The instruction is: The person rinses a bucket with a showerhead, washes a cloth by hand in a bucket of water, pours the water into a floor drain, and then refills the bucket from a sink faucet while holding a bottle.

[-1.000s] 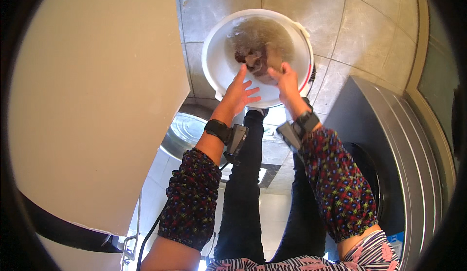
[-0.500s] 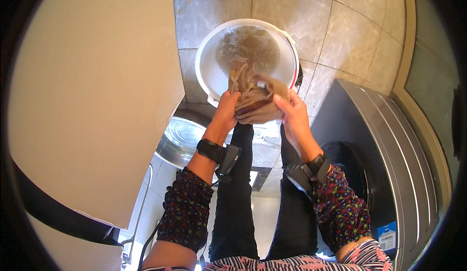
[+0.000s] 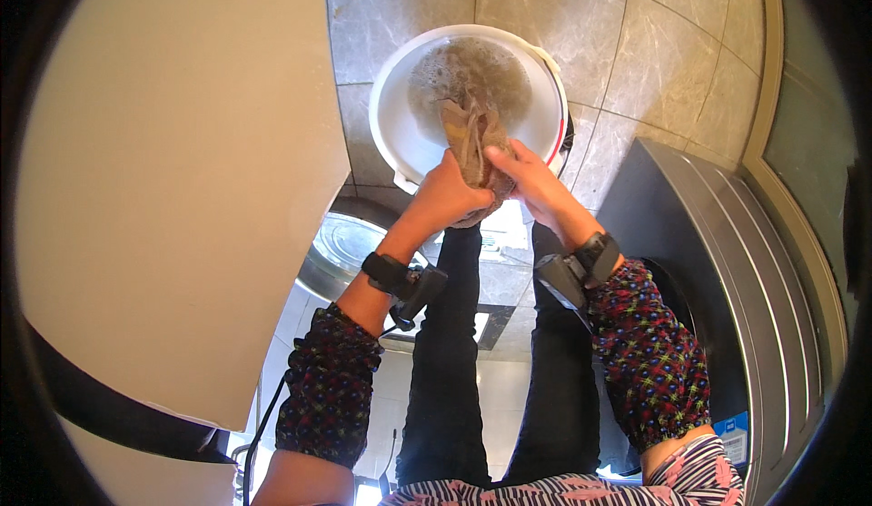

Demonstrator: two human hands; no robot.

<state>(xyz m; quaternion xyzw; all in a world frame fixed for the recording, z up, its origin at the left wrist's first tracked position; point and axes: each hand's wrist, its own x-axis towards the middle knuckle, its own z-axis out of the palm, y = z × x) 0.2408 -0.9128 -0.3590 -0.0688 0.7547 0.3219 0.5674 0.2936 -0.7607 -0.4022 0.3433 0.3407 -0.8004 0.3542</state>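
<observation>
A wet brown cloth (image 3: 470,147) is bunched between my two hands, over the near rim of a white bucket (image 3: 382,124). My left hand (image 3: 445,195) wraps round the cloth from the left. From the right, my right hand (image 3: 530,179) grips it with the thumb lying on top. The cloth's far end points into the bucket, above murky grey-brown water (image 3: 454,74) with bubbles on it. Part of the cloth is hidden under my fingers.
Beside my left forearm a shiny metal basin (image 3: 338,244) stands on the floor. A large cream panel (image 3: 173,161) fills the left side. To the right is a dark grey appliance (image 3: 668,202) and a framed glass panel (image 3: 813,79). Grey tiles (image 3: 554,6) surround the bucket.
The cloth was spread wider between my hands and is now squeezed into a narrow bunch. My hands have come closer together, the right one moving left.
</observation>
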